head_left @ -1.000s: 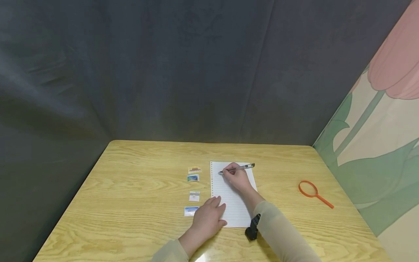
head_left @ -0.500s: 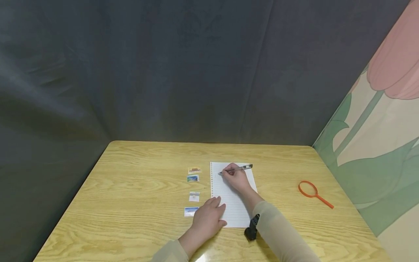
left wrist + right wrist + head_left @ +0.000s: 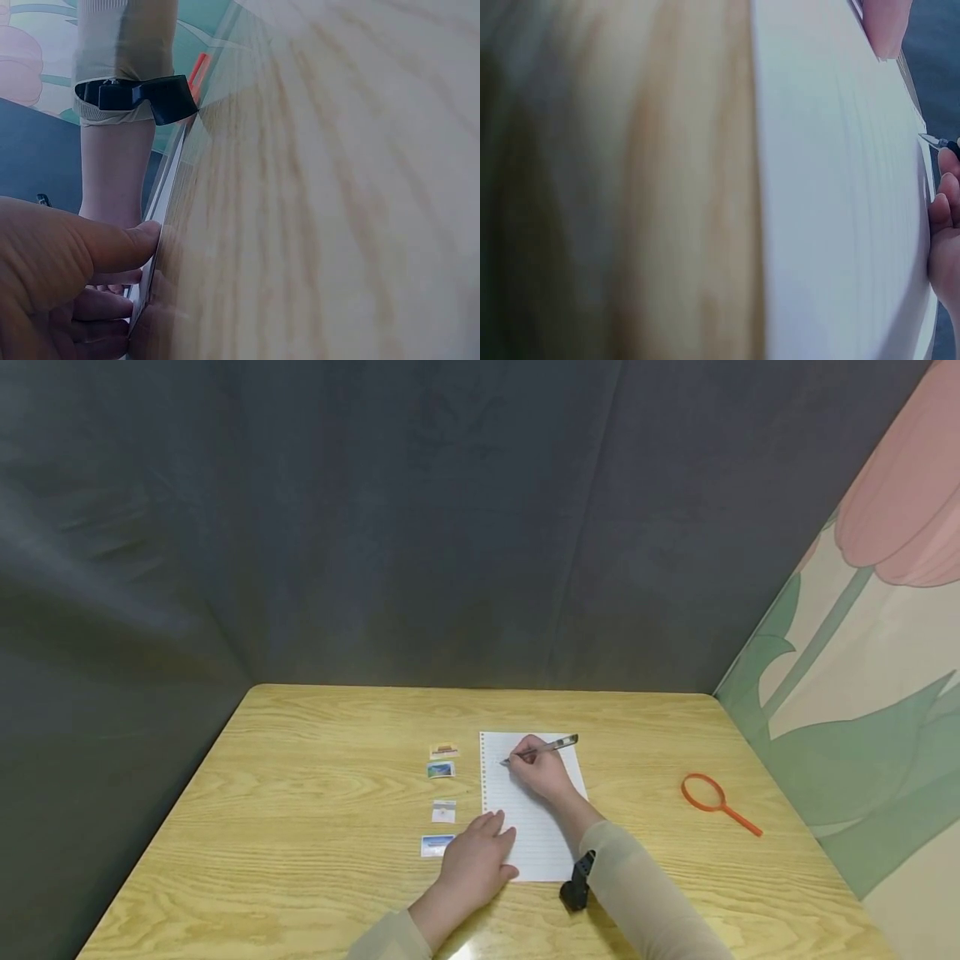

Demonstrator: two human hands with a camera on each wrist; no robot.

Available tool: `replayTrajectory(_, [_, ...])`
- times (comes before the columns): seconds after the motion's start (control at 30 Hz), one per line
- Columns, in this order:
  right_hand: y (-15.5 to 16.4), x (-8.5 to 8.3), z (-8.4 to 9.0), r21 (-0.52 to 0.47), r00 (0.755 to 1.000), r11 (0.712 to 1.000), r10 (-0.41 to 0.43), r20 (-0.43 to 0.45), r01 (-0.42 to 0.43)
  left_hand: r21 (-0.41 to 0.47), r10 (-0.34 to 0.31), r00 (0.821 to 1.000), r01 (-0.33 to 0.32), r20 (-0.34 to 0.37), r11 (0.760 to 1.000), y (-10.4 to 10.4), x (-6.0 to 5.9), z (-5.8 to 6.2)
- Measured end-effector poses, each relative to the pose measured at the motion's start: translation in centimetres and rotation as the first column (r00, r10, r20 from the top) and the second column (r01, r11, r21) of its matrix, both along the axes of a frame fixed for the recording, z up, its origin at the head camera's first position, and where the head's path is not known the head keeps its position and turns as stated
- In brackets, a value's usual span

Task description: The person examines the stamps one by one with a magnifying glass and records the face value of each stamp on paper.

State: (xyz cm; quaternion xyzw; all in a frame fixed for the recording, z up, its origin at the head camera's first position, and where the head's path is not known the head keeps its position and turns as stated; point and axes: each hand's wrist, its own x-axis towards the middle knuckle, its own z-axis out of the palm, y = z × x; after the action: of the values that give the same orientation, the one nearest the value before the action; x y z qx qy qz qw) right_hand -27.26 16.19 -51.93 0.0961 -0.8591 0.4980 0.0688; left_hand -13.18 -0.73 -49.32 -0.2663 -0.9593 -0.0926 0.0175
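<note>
A lined white sheet (image 3: pixel 534 839) lies on the wooden table (image 3: pixel 315 793). My right hand (image 3: pixel 542 770) grips a pen (image 3: pixel 557 745) with its tip on the sheet's upper left. My left hand (image 3: pixel 474 860) lies flat on the sheet's lower left corner, fingers straight. In the left wrist view the thumb (image 3: pixel 112 244) presses the paper's edge (image 3: pixel 161 214). The right wrist view shows the sheet (image 3: pixel 840 187) and the pen tip (image 3: pixel 931 140) by my fingers (image 3: pixel 946 202).
Several small picture stamps lie in a column left of the sheet, from one (image 3: pixel 444 751) at the top to one (image 3: pixel 436 844) near my left hand. An orange magnifying glass (image 3: pixel 712 800) rests at the right. A dark curtain hangs behind the table.
The right hand and pen have shifted slightly down the sheet's top lines. The left hand has stayed put.
</note>
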Motion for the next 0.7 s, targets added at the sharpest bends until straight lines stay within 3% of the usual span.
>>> replayTrajectory(0.47, [0.17, -0.05, -0.38, -0.028, 0.998, 0.998, 0.062, 0.016, -0.062, -0.013, -0.005, 1.0, 0.004, -0.023, 1.0, 0.01, -0.07, -0.28])
replayTrajectory(0.7, [0.02, -0.09, -0.25, -0.024, 0.999, 0.999, -0.028, 0.033, 0.029, -0.001, 0.001, 1.0, -0.001, -0.03, 1.0, 0.01, -0.09, -0.16])
